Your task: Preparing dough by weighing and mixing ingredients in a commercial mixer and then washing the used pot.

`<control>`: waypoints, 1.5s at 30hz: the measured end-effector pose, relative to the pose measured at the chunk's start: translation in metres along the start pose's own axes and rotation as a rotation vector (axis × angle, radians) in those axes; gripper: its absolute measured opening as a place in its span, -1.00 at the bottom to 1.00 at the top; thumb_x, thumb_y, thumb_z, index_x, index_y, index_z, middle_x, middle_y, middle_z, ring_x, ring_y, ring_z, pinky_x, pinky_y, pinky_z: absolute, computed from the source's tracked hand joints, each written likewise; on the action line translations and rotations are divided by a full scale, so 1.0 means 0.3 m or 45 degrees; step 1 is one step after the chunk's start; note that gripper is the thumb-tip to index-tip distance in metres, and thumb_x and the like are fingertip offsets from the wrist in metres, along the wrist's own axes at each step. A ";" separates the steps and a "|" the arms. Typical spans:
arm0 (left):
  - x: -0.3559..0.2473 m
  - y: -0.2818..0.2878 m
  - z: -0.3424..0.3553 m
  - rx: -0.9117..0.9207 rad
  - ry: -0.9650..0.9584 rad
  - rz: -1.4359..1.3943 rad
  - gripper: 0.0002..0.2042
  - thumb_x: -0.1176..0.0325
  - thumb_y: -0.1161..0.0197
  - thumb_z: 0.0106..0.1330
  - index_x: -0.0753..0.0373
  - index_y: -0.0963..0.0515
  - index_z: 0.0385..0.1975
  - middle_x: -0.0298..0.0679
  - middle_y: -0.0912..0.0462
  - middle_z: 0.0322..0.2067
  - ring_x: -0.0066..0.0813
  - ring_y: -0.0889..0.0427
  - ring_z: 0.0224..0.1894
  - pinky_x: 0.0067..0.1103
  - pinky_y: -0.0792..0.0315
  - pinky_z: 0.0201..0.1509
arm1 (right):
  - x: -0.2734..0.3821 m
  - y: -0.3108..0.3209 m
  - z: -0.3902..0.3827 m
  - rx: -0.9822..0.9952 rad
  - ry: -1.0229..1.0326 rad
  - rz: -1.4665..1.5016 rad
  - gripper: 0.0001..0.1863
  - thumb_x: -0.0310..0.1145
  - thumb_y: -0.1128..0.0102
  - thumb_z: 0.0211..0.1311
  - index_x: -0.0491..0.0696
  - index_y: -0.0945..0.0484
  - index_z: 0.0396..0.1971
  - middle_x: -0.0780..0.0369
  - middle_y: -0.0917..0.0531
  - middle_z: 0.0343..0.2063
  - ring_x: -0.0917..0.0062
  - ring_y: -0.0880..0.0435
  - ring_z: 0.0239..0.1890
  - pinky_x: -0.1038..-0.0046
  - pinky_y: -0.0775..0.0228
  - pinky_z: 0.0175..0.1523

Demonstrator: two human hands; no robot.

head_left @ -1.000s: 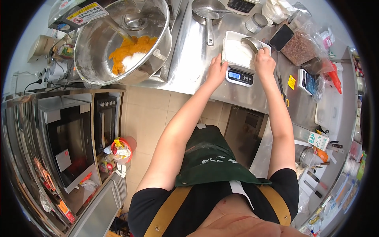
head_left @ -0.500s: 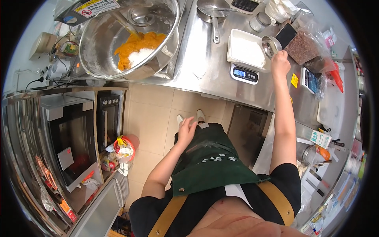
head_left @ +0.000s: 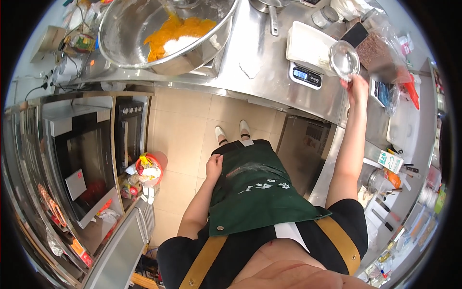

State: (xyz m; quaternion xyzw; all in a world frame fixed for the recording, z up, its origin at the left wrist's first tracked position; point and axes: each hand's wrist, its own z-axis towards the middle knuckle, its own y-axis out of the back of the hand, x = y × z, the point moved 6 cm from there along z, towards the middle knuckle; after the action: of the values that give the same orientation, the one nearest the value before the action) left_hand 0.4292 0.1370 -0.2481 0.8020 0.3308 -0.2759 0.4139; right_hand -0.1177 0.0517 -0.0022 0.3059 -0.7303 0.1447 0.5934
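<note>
A small round shiny metal bowl [head_left: 343, 59] is in my right hand [head_left: 356, 90], whose fingers close on its near rim. The bowl is held over the right end of a white rectangular tub [head_left: 299, 42] with white powder in it. That tub rests on a digital scale [head_left: 306, 75] with a lit display. Down by the left edge of my dark green apron [head_left: 255, 192], my left hand [head_left: 214, 166] hangs with its fingers curled in and nothing visible in them.
A large steel mixing bowl [head_left: 115, 48] at the far left holds an orange mass [head_left: 166, 36] and white powder [head_left: 178, 45]. A saucepan handle [head_left: 274, 21], glass jar [head_left: 325, 17], phone [head_left: 354, 34] and bag of brown crumbs [head_left: 378, 52] are on the steel counter [head_left: 245, 89]. An oven [head_left: 84, 154] stands left.
My right hand has drawn back slightly to the right, and the bowl shows more of its round opening. My left hand has dropped toward me and left, its fingers curling. The view has shifted.
</note>
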 end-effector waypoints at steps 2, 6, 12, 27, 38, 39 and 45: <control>0.032 0.011 -0.017 0.033 0.056 0.105 -0.70 0.21 -0.03 0.17 0.37 -0.47 -0.34 -0.03 -0.54 -0.41 -0.15 -0.53 -0.33 -0.43 -0.39 -0.24 | -0.095 -0.031 -0.097 0.120 -0.123 0.036 -0.85 -0.54 0.08 0.00 -0.30 -0.42 -0.45 0.06 -0.55 -0.56 0.46 -0.58 -0.58 0.61 -0.49 -0.57; 0.118 0.013 -0.053 0.058 0.236 0.168 -0.70 0.20 -0.01 0.17 0.35 -0.47 -0.37 -0.03 -0.55 -0.43 -0.14 -0.53 -0.34 -0.40 -0.39 -0.24 | -0.292 -0.206 -0.403 0.398 -0.585 0.042 -0.84 -0.54 0.07 -0.04 -0.31 -0.42 -0.44 0.10 -0.55 -0.62 0.46 -0.55 -0.69 0.57 -0.49 -0.65; 0.242 -0.074 -0.037 0.087 0.366 0.272 -0.69 0.16 0.02 0.18 0.32 -0.48 -0.41 -0.02 -0.55 -0.43 -0.12 -0.53 -0.34 -0.37 -0.40 -0.26 | -0.900 -0.309 -0.495 0.481 -1.171 0.014 -0.89 -0.53 0.07 0.01 -0.26 -0.41 -0.52 0.14 -0.54 -0.64 0.46 -0.57 -0.66 0.56 -0.50 -0.61; 0.422 -0.245 -0.004 -0.567 0.270 0.218 -0.85 0.29 -0.14 0.08 0.22 -0.40 -0.55 -0.25 -0.44 -0.60 -0.28 -0.46 -0.61 -0.46 -0.33 -0.59 | -1.599 -0.870 0.361 0.539 0.538 -2.387 -0.78 -0.31 0.07 0.08 -0.09 -0.55 -0.46 0.12 -0.57 -0.36 0.34 -0.57 -0.30 0.38 -0.44 -0.27; 0.402 -0.242 -0.023 -0.571 0.236 0.186 -0.86 0.35 -0.17 0.05 0.23 -0.38 -0.57 -0.25 -0.44 -0.60 -0.30 -0.46 -0.62 -0.50 -0.32 -0.60 | -1.697 -1.106 0.283 0.896 0.013 -1.641 -0.80 -0.41 0.03 -0.11 -0.26 -0.48 -0.62 0.06 -0.53 -0.69 0.36 -0.58 -0.63 0.39 -0.43 -0.56; 0.394 -0.242 -0.016 -0.568 0.215 0.190 -0.86 0.35 -0.17 0.05 0.23 -0.38 -0.57 -0.25 -0.44 -0.60 -0.30 -0.46 -0.62 -0.49 -0.32 -0.60 | -1.742 -1.082 0.335 0.850 -0.146 -1.484 -0.83 -0.44 0.02 -0.12 -0.25 -0.48 -0.61 0.09 -0.53 -0.69 0.40 -0.58 -0.63 0.43 -0.44 -0.59; 0.397 -0.241 -0.010 -0.537 0.209 0.241 -0.86 0.33 -0.16 0.06 0.23 -0.38 -0.58 -0.25 -0.45 -0.59 -0.28 -0.47 -0.61 -0.49 -0.33 -0.60 | -1.764 -0.932 0.297 0.755 -0.482 -0.901 -0.83 -0.48 0.02 -0.08 -0.29 -0.45 -0.50 0.10 -0.54 -0.58 0.46 -0.57 -0.63 0.51 -0.50 -0.55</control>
State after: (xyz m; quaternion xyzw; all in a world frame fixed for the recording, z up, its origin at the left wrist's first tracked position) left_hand 0.4497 0.2071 -0.3666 0.7449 0.3371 -0.0945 0.5679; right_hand 0.0435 -0.0696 -0.5728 0.7114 -0.6041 0.0778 0.3505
